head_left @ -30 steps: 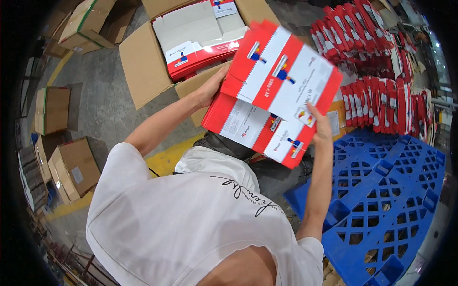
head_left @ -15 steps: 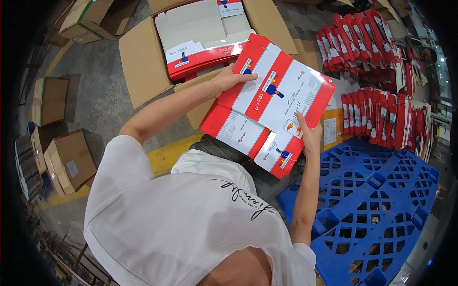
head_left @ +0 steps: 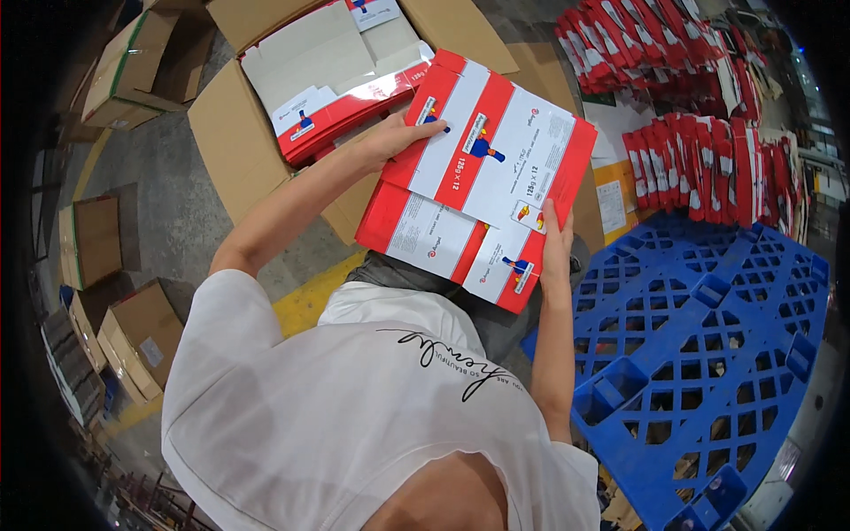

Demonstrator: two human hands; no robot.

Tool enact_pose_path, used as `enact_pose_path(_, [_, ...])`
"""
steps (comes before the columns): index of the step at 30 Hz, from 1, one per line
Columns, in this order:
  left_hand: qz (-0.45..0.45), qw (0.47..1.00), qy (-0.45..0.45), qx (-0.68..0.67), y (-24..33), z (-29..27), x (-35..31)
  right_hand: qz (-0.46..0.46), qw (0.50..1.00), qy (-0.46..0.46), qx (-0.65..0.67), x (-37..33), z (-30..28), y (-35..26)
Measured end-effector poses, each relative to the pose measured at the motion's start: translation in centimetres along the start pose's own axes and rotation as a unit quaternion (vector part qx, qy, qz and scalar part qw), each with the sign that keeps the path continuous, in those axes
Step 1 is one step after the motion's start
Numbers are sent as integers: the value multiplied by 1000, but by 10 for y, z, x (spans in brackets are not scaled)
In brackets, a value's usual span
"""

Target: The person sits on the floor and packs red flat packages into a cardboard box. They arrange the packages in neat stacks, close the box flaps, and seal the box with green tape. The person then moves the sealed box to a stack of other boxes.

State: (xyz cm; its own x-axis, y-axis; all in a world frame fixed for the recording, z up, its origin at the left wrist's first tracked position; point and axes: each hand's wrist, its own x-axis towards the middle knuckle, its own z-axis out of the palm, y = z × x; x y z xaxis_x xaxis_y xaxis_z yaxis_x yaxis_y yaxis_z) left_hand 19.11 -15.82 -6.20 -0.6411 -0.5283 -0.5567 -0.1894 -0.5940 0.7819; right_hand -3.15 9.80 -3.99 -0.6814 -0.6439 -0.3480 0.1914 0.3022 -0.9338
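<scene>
Between my two hands I hold a stack of flattened red-and-white cartons [head_left: 505,168], printed with small blue bottle-like pictures. My left hand [head_left: 396,142] grips the upper left edge, its thumb lying on top and its other fingers hidden beneath. On the lower right edge is my right hand [head_left: 556,248], thumb along the face and fingers mostly behind. How many layers are in my grip I cannot tell. Just beyond my left hand stands an open brown cardboard box [head_left: 232,133] with more of the same flat cartons [head_left: 354,119] inside.
A blue plastic pallet [head_left: 682,354] lies on the right. Behind it are bundled red-and-white flat cartons [head_left: 691,173], with another pile [head_left: 637,44] farther back. Brown boxes [head_left: 142,336] stand along the left, and a yellow line [head_left: 314,292] crosses the concrete floor.
The held cartons tilt slightly differently, and my right thumb lies closer to their edge. Both hands keep their hold. The whole view has shifted, with the open box now farther left.
</scene>
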Motion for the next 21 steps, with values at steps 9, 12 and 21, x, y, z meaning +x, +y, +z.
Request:
enact_pose_path(9, [99,995,12,9,-9,-1,-8,72,996,-13,56,-3,-2,-9])
enact_pose_path(12, [166,983,45,66,29,5,-29,0,997,-33,63,5,-7,-27])
enact_pose_path(21, [150,968,176,-94,71,-68,-75,28,974,-223,-10,71,103,-140])
